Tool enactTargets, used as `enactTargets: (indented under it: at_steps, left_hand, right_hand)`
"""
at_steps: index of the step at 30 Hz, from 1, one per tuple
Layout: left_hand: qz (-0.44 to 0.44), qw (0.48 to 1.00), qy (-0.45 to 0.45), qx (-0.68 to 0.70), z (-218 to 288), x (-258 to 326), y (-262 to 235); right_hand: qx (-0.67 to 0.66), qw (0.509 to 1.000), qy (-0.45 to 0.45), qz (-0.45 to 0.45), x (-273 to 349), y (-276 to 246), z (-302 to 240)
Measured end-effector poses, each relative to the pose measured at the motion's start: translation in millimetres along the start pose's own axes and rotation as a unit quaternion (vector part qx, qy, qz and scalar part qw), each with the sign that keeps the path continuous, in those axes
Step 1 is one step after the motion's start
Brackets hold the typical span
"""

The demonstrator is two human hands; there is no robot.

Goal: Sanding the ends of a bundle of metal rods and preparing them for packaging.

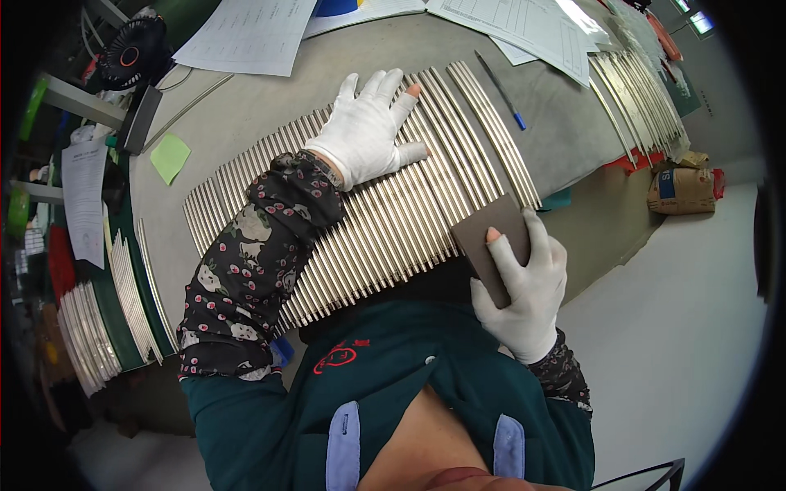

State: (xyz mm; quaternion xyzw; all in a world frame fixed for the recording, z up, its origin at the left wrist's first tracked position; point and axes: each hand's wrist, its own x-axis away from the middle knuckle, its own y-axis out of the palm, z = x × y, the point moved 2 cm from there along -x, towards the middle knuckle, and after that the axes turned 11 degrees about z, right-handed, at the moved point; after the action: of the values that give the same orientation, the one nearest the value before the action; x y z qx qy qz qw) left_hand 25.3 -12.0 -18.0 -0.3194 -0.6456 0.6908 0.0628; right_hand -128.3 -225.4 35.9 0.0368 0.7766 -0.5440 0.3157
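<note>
A wide row of thin silvery metal rods (368,237) lies side by side across the table, their near ends reaching past its front edge. My left hand (364,127), in a white glove with some bare fingertips, rests flat on the rods with its fingers spread. In my right hand (528,282), gloved the same way, is a flat brown-grey sanding block (495,237). It is held at the near right ends of the rods; whether it touches them is hard to tell. A few rods (495,127) lie slightly apart at the right of the row.
A blue-capped pen (501,92) and printed papers (254,33) lie on the grey table (557,114). More rods are bundled at the far right (634,98) and at the left (90,335). A small black fan (131,53) and a green sticky note (170,158) are at the left.
</note>
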Motion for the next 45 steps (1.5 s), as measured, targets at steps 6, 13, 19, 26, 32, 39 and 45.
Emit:
enactTargets:
  at_steps: [6, 13, 19, 26, 32, 39, 45]
  left_hand:
    - [-0.004, 1.0, 0.006, -0.006, 3.6, -3.9, -1.0]
    - [-0.008, 1.0, -0.012, -0.007, 0.6, 1.8, -3.7]
    - [0.0, 1.0, 0.003, -0.01, 1.7, -2.7, -0.5]
    - [-0.016, 1.0, -0.002, -0.019, 3.1, -6.2, 0.0]
    - [-0.036, 0.999, -0.011, -0.016, 7.6, -14.9, 4.5]
    - [-0.041, 0.999, -0.029, -0.009, 9.9, -17.6, 4.6]
    - [-0.014, 1.0, -0.024, -0.009, 11.6, -19.7, 8.9]
  right_hand:
    - [0.054, 0.998, 0.006, 0.011, -34.3, 39.7, -7.8]
    - [0.041, 0.999, -0.004, -0.027, -11.3, 20.6, -3.8]
    - [0.037, 0.999, 0.013, -0.03, -24.8, 20.1, -5.9]
    - [0.029, 0.996, 0.085, 0.007, 27.3, -21.0, 22.5]
    - [0.005, 0.997, 0.08, 0.02, 26.8, -15.5, 19.6]
    - [-0.001, 0.997, 0.081, 0.011, 25.9, -10.7, 20.0]
    - [-0.009, 0.997, 0.075, 0.006, 23.8, -7.2, 19.8]
